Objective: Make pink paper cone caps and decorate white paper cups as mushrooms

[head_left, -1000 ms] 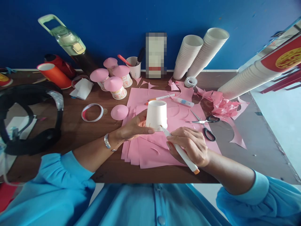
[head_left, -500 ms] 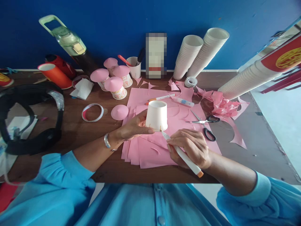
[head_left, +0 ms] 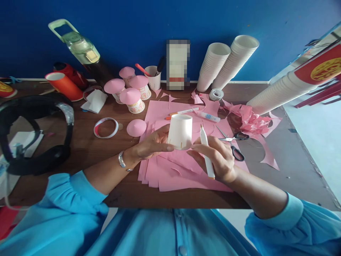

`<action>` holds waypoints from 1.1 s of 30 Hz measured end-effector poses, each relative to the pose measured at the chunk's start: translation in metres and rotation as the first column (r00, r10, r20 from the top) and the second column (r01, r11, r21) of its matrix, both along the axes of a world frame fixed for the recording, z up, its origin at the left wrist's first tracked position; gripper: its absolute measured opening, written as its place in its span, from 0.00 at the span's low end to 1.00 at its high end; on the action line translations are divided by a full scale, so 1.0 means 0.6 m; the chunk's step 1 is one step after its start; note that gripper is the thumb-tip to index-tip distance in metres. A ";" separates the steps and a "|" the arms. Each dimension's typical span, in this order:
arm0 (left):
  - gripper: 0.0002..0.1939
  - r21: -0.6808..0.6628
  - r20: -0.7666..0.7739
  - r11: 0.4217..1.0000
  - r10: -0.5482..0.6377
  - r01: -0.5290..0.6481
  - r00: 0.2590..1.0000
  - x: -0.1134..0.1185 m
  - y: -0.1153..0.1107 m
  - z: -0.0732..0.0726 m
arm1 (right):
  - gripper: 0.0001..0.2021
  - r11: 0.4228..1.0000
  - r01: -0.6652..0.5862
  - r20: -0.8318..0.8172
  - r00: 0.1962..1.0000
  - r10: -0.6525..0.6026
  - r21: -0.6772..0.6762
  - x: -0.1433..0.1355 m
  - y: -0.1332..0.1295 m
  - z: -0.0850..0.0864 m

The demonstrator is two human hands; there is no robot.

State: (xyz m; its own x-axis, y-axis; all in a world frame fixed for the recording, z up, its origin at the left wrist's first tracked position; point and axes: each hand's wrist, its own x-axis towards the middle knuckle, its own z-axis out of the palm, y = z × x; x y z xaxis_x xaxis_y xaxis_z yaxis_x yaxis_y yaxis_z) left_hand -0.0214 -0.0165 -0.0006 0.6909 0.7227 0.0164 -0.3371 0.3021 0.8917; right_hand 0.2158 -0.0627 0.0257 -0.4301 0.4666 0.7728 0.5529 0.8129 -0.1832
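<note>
My left hand [head_left: 154,144] grips a white paper cup [head_left: 180,131] by its left side, with the thumb near the wide rim, which faces me. Short orange-brown strokes mark the cup wall close to that rim. In my right hand [head_left: 220,156] is a white marker pen [head_left: 207,153], its tip pointing up and away from the cup. Fingertips of that hand are at the cup's lower right edge; whether they press on it is hard to tell. Below both hands lie stacked pink paper sheets [head_left: 170,177].
Scissors [head_left: 231,139], a glue bottle [head_left: 209,117] and pink scraps [head_left: 257,121] lie at the right. Cups with pink cone tops [head_left: 130,96], a loose pink cone [head_left: 136,127] and a tape roll [head_left: 106,128] are at left. Cup stacks [head_left: 214,65] stand behind.
The marker's tip has come off the cup and swung upward, the pen now steeper in my right hand. The cup has shifted slightly right and turned a little in my left hand.
</note>
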 end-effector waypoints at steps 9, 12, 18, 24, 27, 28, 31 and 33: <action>0.34 0.072 -0.032 0.993 -0.089 0.091 0.995 0.005 -0.006 0.019 | 0.12 0.993 -0.013 0.088 0.996 0.002 0.116 0.002 0.005 0.000; 0.41 0.065 -0.075 0.995 -0.067 0.072 0.995 0.007 -0.010 0.014 | 0.10 0.986 -0.025 0.148 0.989 0.000 0.165 -0.002 0.005 -0.001; 0.32 0.028 -0.181 0.999 -0.037 0.043 0.983 0.004 -0.010 0.018 | 0.11 0.978 -0.115 0.127 0.987 0.094 0.171 -0.006 0.004 -0.002; 0.30 0.033 -0.046 0.999 -0.032 0.033 0.998 -0.003 -0.003 0.012 | 0.15 0.981 -0.166 0.025 0.986 0.164 0.099 -0.002 -0.002 0.014; 0.30 0.028 -0.076 0.999 -0.032 0.034 0.997 -0.005 -0.002 0.012 | 0.11 0.970 -0.222 0.016 0.975 0.222 0.098 -0.007 -0.007 0.017; 0.30 0.028 -0.091 0.999 -0.033 0.035 0.995 -0.005 -0.002 0.012 | 0.10 0.967 -0.237 0.012 0.972 0.237 0.093 -0.008 -0.008 0.017; 0.29 0.036 -0.098 0.999 -0.036 0.040 0.994 -0.005 -0.002 0.014 | 0.07 0.968 -0.241 -0.009 0.970 0.242 0.072 -0.012 -0.009 0.016; 0.29 0.033 -0.087 0.999 -0.030 0.033 0.996 -0.003 -0.002 0.015 | 0.07 0.972 -0.222 -0.022 0.974 0.224 0.071 -0.013 -0.009 0.015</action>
State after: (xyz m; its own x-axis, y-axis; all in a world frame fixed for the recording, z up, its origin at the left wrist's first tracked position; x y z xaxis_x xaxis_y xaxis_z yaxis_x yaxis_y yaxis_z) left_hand -0.0233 -0.0174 0.0084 0.7133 0.7006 -0.0199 -0.2491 0.2799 0.9272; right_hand 0.2081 -0.0679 0.0346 -0.4936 0.3075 0.8135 0.3515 0.9261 -0.1368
